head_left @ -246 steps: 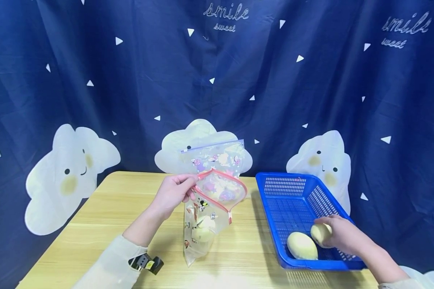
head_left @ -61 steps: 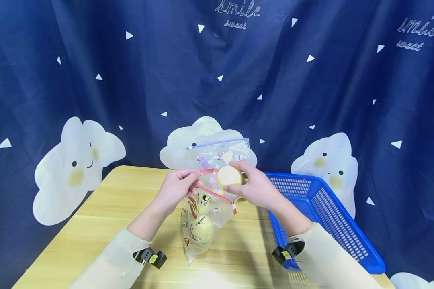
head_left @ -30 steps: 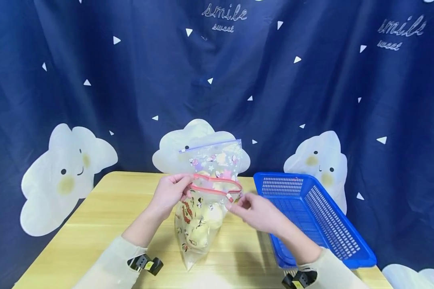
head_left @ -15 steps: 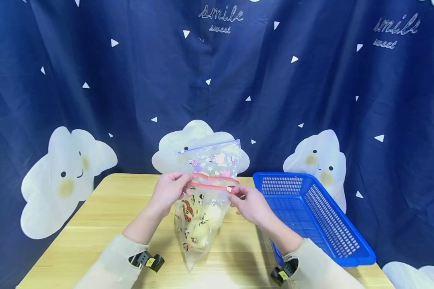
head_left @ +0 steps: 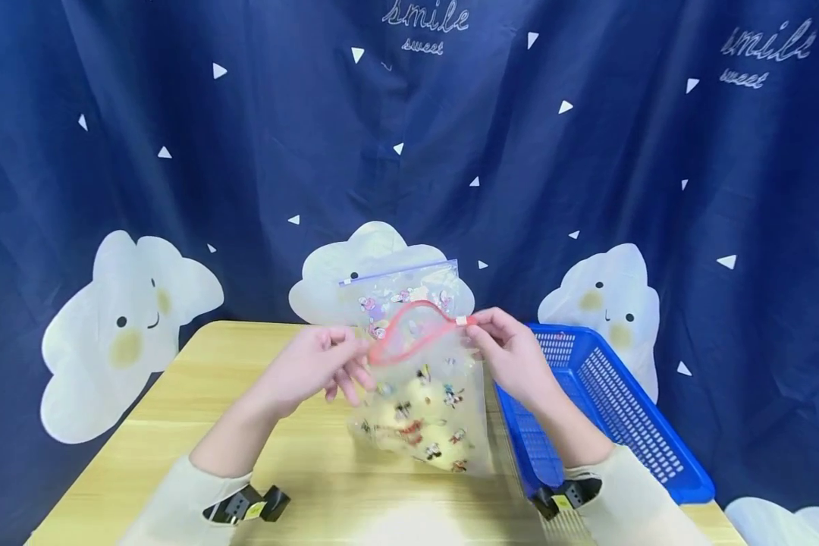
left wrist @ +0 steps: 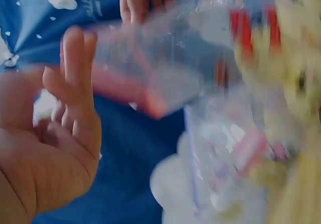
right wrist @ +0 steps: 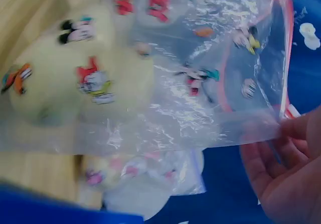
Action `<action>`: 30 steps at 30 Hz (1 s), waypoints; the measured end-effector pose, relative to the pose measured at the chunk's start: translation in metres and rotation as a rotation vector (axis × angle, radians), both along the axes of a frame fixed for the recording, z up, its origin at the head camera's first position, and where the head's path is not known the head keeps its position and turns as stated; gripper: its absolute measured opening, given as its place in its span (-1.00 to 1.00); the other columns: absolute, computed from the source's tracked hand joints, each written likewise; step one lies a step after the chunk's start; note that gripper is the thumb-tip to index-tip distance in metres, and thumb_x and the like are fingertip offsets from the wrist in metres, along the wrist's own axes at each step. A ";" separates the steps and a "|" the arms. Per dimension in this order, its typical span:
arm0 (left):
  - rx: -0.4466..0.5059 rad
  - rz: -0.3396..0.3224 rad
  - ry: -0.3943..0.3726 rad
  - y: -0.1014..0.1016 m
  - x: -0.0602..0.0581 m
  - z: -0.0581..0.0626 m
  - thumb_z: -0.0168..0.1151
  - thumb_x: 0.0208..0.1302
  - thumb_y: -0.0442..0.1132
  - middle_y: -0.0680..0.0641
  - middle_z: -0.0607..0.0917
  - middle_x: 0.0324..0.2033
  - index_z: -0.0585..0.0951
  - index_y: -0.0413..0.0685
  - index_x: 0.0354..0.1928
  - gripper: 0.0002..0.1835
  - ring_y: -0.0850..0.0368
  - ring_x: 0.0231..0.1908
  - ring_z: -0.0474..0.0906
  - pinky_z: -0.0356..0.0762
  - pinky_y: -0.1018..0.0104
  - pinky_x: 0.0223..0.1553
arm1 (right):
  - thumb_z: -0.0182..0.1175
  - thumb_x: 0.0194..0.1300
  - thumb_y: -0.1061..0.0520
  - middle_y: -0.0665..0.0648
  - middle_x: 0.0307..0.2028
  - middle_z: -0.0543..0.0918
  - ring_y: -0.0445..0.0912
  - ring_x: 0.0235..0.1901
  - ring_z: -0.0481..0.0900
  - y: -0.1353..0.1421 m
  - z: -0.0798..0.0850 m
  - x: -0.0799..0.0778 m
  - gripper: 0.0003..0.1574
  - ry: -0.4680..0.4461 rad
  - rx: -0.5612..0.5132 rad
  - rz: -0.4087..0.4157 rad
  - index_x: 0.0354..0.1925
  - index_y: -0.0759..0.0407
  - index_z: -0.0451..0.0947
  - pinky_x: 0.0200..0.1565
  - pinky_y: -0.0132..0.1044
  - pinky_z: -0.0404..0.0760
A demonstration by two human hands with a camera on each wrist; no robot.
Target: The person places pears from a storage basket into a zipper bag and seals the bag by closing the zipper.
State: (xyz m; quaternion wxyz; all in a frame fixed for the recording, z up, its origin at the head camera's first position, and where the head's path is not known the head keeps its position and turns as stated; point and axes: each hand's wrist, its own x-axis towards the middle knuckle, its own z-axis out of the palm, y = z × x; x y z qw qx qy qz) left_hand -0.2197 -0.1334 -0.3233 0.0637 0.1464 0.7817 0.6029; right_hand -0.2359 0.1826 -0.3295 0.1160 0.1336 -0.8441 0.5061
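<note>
A clear zip bag (head_left: 444,394) with a red zip rim and printed cartoon figures hangs over the table, its mouth gaping. Several pale yellow, rounded fruit-like things (right wrist: 55,78) lie in its lower part; their kind I cannot tell. My right hand (head_left: 512,356) pinches the bag's upper right corner beside the white slider (head_left: 461,321). At the bag's left corner, my left hand (head_left: 317,368) has its fingers loosely spread, blurred by motion. In the left wrist view the left fingers (left wrist: 75,58) stand straight, with the red rim passing by them and nothing visibly gripped.
Behind the held bag stands a second clear zip bag (head_left: 399,292) with a purple zip and pink prints. A blue plastic basket (head_left: 682,462) is at the right of the wooden table (head_left: 198,394). A dark blue curtain (head_left: 259,152) with clouds hangs behind.
The right hand took a yellow piece from the basket into the bag, then gripped the slider corner and moved it up and right. The left hand has loosened from the rim; the bag has swung flat.
</note>
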 end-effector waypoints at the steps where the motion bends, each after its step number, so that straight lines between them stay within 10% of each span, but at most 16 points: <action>1: -0.010 0.005 0.018 -0.003 0.000 -0.005 0.18 0.65 -0.13 -0.11 0.87 -0.37 0.68 -0.23 -0.19 -0.70 0.04 -0.51 0.80 0.46 0.37 -0.60 | 0.22 0.68 0.09 0.23 0.03 0.86 0.04 -0.03 0.81 0.004 -0.002 0.002 -0.77 -0.008 0.017 0.002 0.10 0.20 0.66 -0.05 -0.39 0.73; 6: -0.045 0.114 0.135 -0.016 -0.015 -0.049 0.24 0.63 -0.22 -0.18 0.84 -0.12 0.68 -0.18 0.19 -0.74 0.02 -0.23 0.79 0.61 0.34 -0.38 | 0.21 0.68 0.13 0.29 0.04 0.83 -0.06 -0.10 0.75 0.019 -0.012 0.012 -0.75 -0.052 0.002 0.010 0.11 0.29 0.62 -0.06 -0.39 0.70; 11: -0.141 -0.077 0.295 0.002 -0.028 -0.066 0.27 0.62 -0.23 -0.23 0.64 0.39 0.52 0.09 0.55 -0.47 -0.13 0.22 0.70 0.72 0.12 0.08 | 0.21 0.68 0.13 0.29 0.03 0.81 -0.11 -0.17 0.70 0.026 -0.017 0.015 -0.74 -0.068 -0.025 0.019 0.13 0.30 0.62 -0.09 -0.39 0.69; 18: -0.371 -0.258 0.521 0.028 -0.043 -0.046 0.19 0.56 -0.33 -0.20 0.46 0.42 0.75 0.05 0.26 -0.64 0.09 -0.03 0.62 0.72 0.28 -0.06 | 0.21 0.67 0.16 0.28 -0.01 0.80 -0.07 -0.19 0.69 0.025 -0.019 0.015 -0.78 -0.045 -0.009 0.052 0.10 0.28 0.62 -0.10 -0.35 0.69; 30: -0.540 -0.201 0.628 -0.034 -0.033 0.010 0.24 0.64 -0.27 -0.06 0.71 0.09 0.77 0.07 -0.06 -0.86 0.00 0.04 0.65 0.70 -0.03 0.10 | 0.16 0.71 0.10 0.16 0.02 0.84 -0.25 -0.08 0.74 0.055 -0.003 0.002 -0.70 -0.077 -0.086 -0.048 0.14 0.32 0.59 0.03 -0.42 0.74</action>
